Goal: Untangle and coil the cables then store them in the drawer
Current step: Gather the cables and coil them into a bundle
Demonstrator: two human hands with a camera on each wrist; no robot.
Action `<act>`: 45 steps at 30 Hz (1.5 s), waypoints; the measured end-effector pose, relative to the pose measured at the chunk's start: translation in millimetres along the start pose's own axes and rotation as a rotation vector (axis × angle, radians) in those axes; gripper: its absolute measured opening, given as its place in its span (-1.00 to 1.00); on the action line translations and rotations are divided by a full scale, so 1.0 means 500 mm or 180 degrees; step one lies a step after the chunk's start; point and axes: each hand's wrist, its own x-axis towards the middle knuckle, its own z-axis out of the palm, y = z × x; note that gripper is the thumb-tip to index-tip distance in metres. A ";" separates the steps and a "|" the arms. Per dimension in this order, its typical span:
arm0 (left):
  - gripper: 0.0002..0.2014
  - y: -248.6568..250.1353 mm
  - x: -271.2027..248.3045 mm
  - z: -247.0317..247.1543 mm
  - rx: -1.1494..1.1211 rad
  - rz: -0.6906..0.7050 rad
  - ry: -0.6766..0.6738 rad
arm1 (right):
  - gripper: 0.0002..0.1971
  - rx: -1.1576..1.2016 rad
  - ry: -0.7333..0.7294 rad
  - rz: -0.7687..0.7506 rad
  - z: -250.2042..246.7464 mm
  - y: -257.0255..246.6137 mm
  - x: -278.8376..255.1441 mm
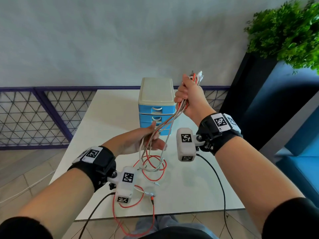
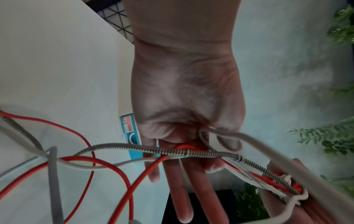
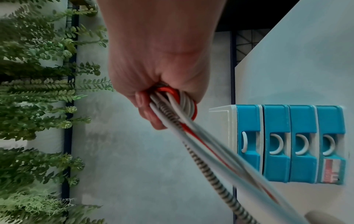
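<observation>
My right hand (image 1: 188, 99) fists the cables (image 1: 156, 131); my spread left hand (image 1: 146, 142) should comb strands slowly, avoiding snags.

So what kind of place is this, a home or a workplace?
I cannot be sure. It looks like an office or lounge corner rather than a workshop: a plain white table holding a small drawer unit, a green plant on a dark stand, and a blue seat at the right.
</observation>
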 end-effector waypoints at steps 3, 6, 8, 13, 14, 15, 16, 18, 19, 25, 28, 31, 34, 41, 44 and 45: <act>-0.57 0.009 -0.001 0.003 0.0348 -0.0083 -0.0055 | -0.64 -0.0094 0.0016 -0.0019 -0.002 0.003 -0.004; -0.67 0.010 0.008 -0.001 0.1333 -0.0081 0.0177 | -0.65 -0.0269 0.0014 -0.0036 -0.002 0.016 -0.011; -0.64 0.023 0.011 0.011 0.1706 0.0194 0.0404 | -0.64 -0.0293 0.0019 0.0000 0.000 0.030 -0.013; -0.52 0.048 0.019 0.058 0.1628 0.0552 0.0123 | -0.63 -0.0242 -0.0025 0.0084 0.012 0.052 -0.014; -0.60 0.046 0.019 0.058 0.1478 0.0520 0.0051 | -0.63 -0.0223 -0.0040 0.0100 0.012 0.049 -0.013; -0.68 0.040 0.020 0.052 0.1246 0.0457 -0.0054 | -0.64 -0.0202 -0.0048 0.0111 0.011 0.046 -0.013; -0.72 0.037 0.018 0.046 0.1007 0.0401 -0.0158 | -0.64 -0.0185 -0.0047 0.0114 0.008 0.042 -0.012; -0.71 0.037 0.010 0.034 0.0680 0.0244 -0.0261 | -0.63 -0.0144 -0.0038 0.0136 -0.001 0.038 -0.013; -0.69 0.038 0.006 0.028 0.0632 0.0143 -0.0294 | -0.62 -0.0102 -0.0037 0.0144 -0.005 0.036 -0.013; -0.54 0.021 -0.014 -0.008 0.0541 -0.0021 -0.0239 | -0.64 0.0010 0.0067 0.0064 -0.020 0.009 -0.007; -0.55 0.020 -0.006 -0.015 0.0488 -0.0015 0.0050 | -0.64 -0.0336 0.0108 -0.0047 -0.025 0.011 -0.012; -0.68 0.034 0.002 -0.016 0.1916 0.0203 0.0654 | -0.64 -0.1236 0.0272 -0.0249 -0.027 0.018 -0.017; -0.77 0.050 0.008 -0.016 0.3066 0.0598 0.1306 | -0.68 -0.2139 0.0385 -0.0305 -0.038 0.030 -0.009; -0.79 0.090 -0.001 -0.003 0.4653 0.1490 0.1834 | -0.75 -0.2067 -0.0385 0.0523 -0.040 0.048 -0.034; -0.87 0.109 0.001 0.001 0.4740 0.1593 0.1703 | -0.71 -0.2079 -0.0954 0.0936 -0.040 0.053 -0.038; -0.88 0.112 0.000 0.004 0.4709 0.1617 0.1650 | -0.71 -0.2085 -0.1103 0.1062 -0.039 0.055 -0.039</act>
